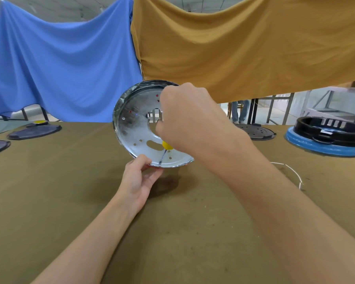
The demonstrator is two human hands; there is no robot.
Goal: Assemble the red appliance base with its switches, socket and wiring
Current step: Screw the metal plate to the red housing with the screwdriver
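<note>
The left hand [139, 182] pinches the lower rim of the base [135, 128], holding it tilted above the table [70, 201] with its silvery inside facing the camera. The right hand [190, 119] is curled round a screwdriver [166, 147] whose tip touches the base's inside. Farther off, a white wire [289, 171] lies on the table, and black plates [34, 131] sit at the far edge.

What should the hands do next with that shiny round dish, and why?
Probably keep turning the screwdriver. The left hand pinches the tilted metal dish by its lower rim, and the right hand is curled over a yellow-handled tool whose thin tip touches the dish near the rim, so a fastening there seems unfinished.
</note>
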